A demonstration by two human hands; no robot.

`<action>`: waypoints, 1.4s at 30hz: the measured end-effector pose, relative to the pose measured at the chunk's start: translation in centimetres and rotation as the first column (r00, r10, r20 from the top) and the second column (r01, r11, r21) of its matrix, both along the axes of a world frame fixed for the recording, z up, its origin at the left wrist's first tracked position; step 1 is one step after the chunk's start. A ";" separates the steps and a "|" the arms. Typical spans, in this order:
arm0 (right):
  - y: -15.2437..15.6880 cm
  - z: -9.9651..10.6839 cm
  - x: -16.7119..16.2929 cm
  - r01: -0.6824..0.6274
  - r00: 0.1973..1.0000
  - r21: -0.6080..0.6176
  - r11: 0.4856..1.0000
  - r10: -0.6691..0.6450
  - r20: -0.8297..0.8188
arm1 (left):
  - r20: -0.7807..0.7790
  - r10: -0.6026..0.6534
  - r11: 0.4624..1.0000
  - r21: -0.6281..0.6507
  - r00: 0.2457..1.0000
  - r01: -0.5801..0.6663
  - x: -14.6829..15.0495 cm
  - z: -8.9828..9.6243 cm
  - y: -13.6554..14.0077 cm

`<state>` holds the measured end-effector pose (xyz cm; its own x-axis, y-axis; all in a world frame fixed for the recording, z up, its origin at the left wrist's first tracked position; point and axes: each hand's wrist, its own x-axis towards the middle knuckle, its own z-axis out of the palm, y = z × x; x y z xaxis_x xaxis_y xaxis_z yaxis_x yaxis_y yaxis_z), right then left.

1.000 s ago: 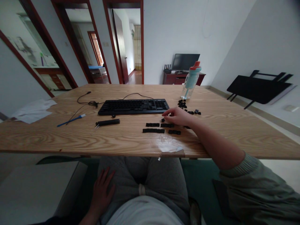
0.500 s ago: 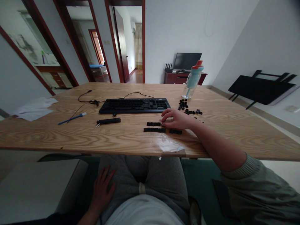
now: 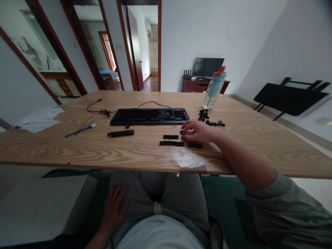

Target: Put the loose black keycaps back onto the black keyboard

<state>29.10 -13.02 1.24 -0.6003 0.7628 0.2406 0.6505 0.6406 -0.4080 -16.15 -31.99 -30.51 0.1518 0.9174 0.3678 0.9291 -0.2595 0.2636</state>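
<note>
My right hand (image 3: 199, 131) is low over the table, thumb and fingers pinched around a small black keycap that is mostly hidden by the fingertips. Just left of it lies a short row of black keycaps (image 3: 170, 137). A longer keycap row (image 3: 171, 143) runs nearer the table edge, and another short row (image 3: 195, 145) sits below my palm. Behind my fingers stands the black keyboard (image 3: 149, 117). On my left thigh rests my left hand (image 3: 116, 202), fingers spread and holding nothing.
Loose keycaps (image 3: 203, 114) are scattered near a water bottle (image 3: 214, 90). Left of the rows lie a black tool with metal prongs (image 3: 120, 133), a blue brush (image 3: 80, 130) and white tissue (image 3: 41, 119). Clear tape and paper (image 3: 192, 166) cover part of the front edge.
My right hand has shifted slightly right, away from the short keycap row, and a dark piece now shows by its fingertips. My left hand has stayed on the thigh.
</note>
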 end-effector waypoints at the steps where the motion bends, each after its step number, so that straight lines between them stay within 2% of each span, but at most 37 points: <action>1: 0.0 0.0 0.1 -0.002 1.000 0.012 1.000 0.003 -0.017 | 0.000 -0.001 1.000 0.000 1.000 0.001 0.0 0.0 0.0; 5: 0.1 0.1 -0.2 0.103 0.993 0.066 0.992 -0.100 -0.057 | 0.009 -0.002 1.000 -0.011 1.000 0.002 -0.1 -0.1 0.0; 9: 0.0 0.0 -0.8 0.196 0.980 0.068 0.978 -0.197 -0.001 | 0.015 -0.010 1.000 0.000 1.000 0.010 0.1 0.1 0.0; 12: -0.3 0.2 -0.9 0.157 0.987 0.080 0.984 -0.159 0.014 | 0.025 -0.006 1.000 0.002 1.000 0.006 0.2 0.2 0.0; 15: -0.6 0.6 -0.4 0.037 0.998 0.089 0.995 -0.033 -0.052 | 0.034 -0.002 1.000 0.000 0.999 0.002 0.1 0.1 -0.1; 17: -0.8 0.9 -0.2 -0.036 0.996 0.049 0.998 0.040 -0.081 | 0.036 -0.006 1.000 0.000 0.999 0.006 0.0 0.0 -0.1; 20: -1.2 1.3 0.0 -0.085 0.995 -0.048 0.995 0.082 -0.057 | 0.028 -0.008 1.000 0.001 1.000 0.008 0.0 0.0 -0.1; 24: -1.5 1.6 -0.1 -0.100 0.995 -0.126 0.987 0.098 -0.023 | 0.013 -0.014 1.000 0.013 1.000 0.013 0.1 0.1 -0.1; 32: -1.5 1.6 -0.3 -0.137 0.990 -0.147 0.980 0.138 -0.003 | 0.006 -0.016 1.000 0.027 1.000 0.016 0.0 0.1 -0.1; 42: -0.7 0.5 0.1 -0.101 0.994 -0.072 0.992 0.099 -0.041 | 0.004 -0.015 1.000 0.026 1.000 0.015 0.0 0.1 -0.1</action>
<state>29.18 -13.68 1.73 -0.6660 0.7159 0.2098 0.5680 0.6689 -0.4795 -16.18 -32.07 -30.45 0.1641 0.9052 0.3920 0.9238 -0.2803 0.2607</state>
